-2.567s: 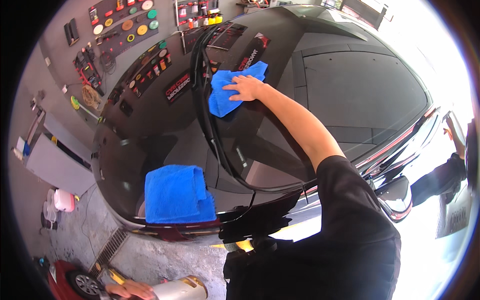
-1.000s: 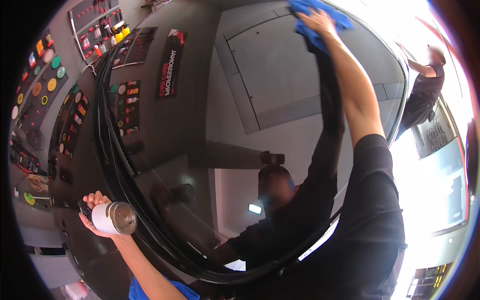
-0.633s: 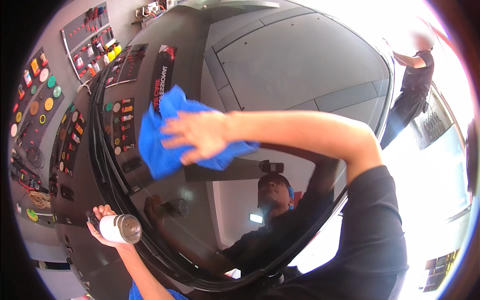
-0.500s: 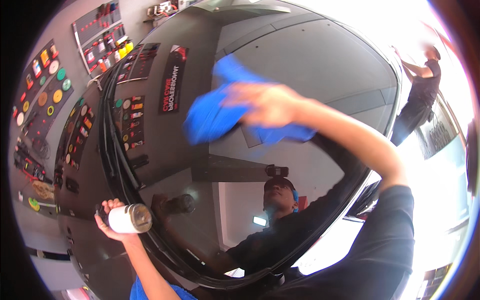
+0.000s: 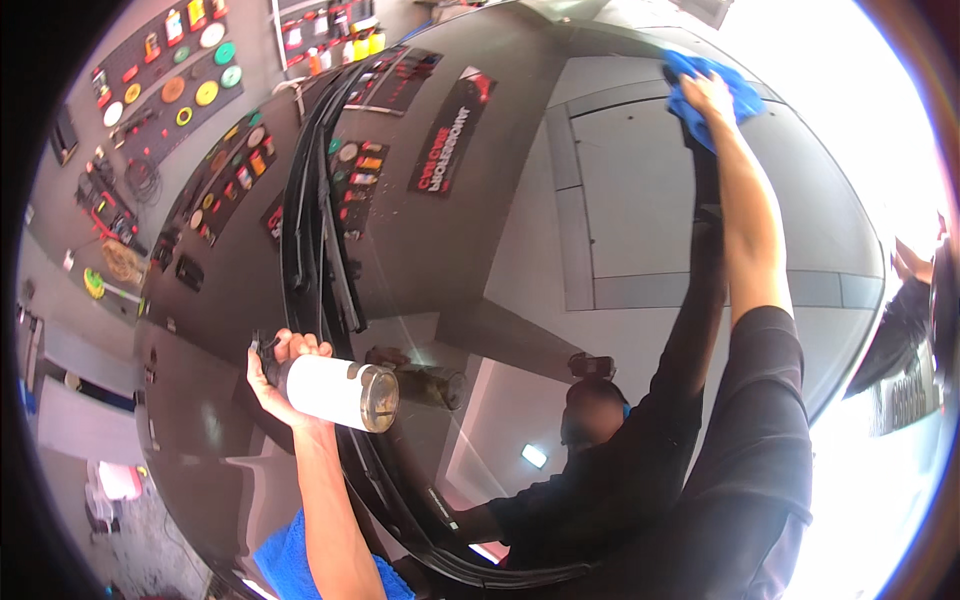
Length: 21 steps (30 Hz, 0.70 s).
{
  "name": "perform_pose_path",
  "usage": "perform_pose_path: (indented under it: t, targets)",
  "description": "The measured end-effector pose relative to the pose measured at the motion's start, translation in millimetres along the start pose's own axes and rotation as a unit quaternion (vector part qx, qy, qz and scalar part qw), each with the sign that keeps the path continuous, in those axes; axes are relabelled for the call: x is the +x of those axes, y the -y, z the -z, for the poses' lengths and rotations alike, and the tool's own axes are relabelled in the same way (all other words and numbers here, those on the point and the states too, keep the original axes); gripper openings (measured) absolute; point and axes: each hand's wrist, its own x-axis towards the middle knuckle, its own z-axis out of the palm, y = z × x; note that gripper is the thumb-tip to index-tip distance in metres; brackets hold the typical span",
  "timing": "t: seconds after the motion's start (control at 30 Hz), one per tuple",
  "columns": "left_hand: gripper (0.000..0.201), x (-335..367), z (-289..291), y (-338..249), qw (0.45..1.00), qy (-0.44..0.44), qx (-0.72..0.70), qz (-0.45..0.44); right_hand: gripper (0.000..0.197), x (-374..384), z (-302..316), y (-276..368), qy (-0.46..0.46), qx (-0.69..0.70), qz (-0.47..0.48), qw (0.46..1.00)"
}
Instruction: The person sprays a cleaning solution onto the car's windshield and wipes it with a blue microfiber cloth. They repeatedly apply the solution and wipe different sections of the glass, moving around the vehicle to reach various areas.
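A dark car windshield (image 5: 620, 230) fills the middle of the view and mirrors the room and me. At its far right part, my right hand (image 5: 708, 95) presses a bunched blue microfiber cloth (image 5: 738, 92) against the glass, arm stretched out. My left hand (image 5: 275, 375) grips a spray bottle (image 5: 328, 392) by its black neck. The bottle lies tilted sideways above the wiper side of the windshield, its clear base toward the glass and a white label round its body. A second blue cloth (image 5: 285, 557) shows beside my left forearm.
Black wipers (image 5: 335, 240) run along the windshield's left edge, with the dark hood (image 5: 220, 330) beyond. Wall boards (image 5: 165, 85) at the far left carry polishing pads and bottles. Another person (image 5: 893, 325), partly seen, stands at the right edge.
My right hand has carried the blue cloth from the windshield's middle to its far right. The view has shifted, and the bottle appears farther right. The other person now shows lower at the edge.
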Motion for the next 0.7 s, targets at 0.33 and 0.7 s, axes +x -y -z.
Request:
perform_pose_path:
  t: [0.33,0.7]
  targets:
    - [0.05,17,-6,7,0.999,0.025,0.027,0.022,0.061,-261,-65,443,0.188,0.168,0.479,0.841]
    - [0.05,6,-6,-10,0.999,-0.009,0.045,-0.001,0.056,-30,13,12,0.042,0.018,0.143,0.989]
